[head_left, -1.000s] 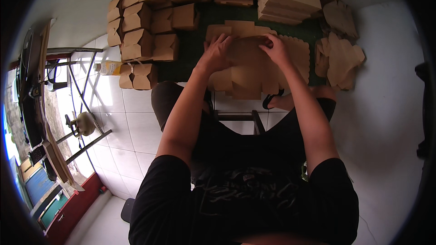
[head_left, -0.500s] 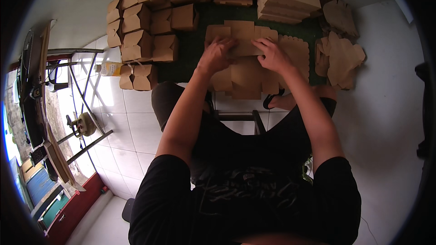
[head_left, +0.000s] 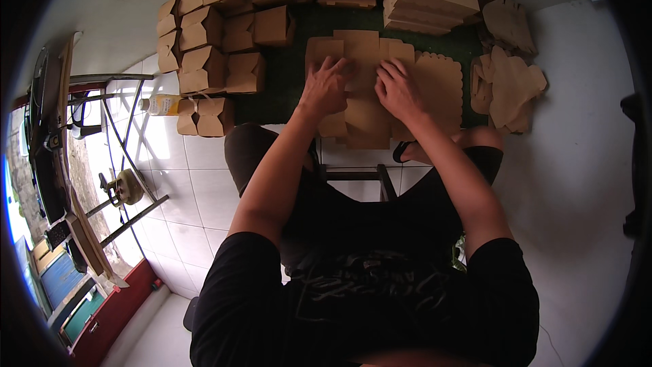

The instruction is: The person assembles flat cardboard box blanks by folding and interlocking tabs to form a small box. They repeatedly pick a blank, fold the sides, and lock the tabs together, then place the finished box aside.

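Creasing, we judge: left hand (head_left: 329, 87) spread, right hand (head_left: 399, 91) loosely curled on cardboard blank (head_left: 367, 121); next calls for folding.

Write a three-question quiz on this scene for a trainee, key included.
1. Multiple choice: what are the left hand and right hand both resting on?
A) a bottle
B) the flat cardboard
C) a metal stand

2. True or false: folded boxes are grouped to the left of the flat cardboard.

3. Fill in the colour: the surface showing between those boxes and the flat cardboard is dark ____.

Key: 1: B. 2: true. 3: green.
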`<state>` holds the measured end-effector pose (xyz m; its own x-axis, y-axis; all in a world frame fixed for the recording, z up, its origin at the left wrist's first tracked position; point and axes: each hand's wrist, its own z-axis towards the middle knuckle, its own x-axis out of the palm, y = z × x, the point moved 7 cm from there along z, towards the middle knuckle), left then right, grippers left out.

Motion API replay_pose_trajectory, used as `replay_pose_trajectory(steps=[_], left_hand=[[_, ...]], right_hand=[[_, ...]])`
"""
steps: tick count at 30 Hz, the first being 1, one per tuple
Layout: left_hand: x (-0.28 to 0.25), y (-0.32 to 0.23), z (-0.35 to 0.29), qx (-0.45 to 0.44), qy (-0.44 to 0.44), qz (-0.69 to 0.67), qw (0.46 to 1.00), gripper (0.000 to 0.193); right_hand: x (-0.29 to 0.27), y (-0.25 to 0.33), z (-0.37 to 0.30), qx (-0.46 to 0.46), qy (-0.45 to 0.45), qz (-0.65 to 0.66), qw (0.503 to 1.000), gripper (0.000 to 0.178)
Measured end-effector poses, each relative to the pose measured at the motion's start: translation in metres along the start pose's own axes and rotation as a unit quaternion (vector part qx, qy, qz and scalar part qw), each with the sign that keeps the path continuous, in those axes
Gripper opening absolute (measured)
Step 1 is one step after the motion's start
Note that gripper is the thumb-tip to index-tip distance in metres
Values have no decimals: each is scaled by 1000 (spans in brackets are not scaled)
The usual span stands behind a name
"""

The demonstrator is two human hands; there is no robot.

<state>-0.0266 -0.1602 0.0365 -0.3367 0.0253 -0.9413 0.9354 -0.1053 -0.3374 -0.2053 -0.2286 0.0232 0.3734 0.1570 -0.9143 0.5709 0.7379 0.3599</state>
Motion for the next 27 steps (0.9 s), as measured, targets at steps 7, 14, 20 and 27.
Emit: replay_pose_trajectory(steps=[7, 14, 20, 27], left_hand=[[5, -4, 0, -12, 38, 31, 999, 72], [16, -17, -12, -47, 48, 63, 996, 97], [21, -15, -13, -81, 56, 74, 992, 103], [14, -23, -11, -84, 29, 70, 994, 101]], right_hand=[[48, 30, 10, -14, 15, -29, 999, 64], [57, 7, -7, 23, 20, -42, 999, 66], [30, -8, -14, 105, 8, -47, 993, 54], [35, 27, 11, 77, 26, -121, 989, 55]])
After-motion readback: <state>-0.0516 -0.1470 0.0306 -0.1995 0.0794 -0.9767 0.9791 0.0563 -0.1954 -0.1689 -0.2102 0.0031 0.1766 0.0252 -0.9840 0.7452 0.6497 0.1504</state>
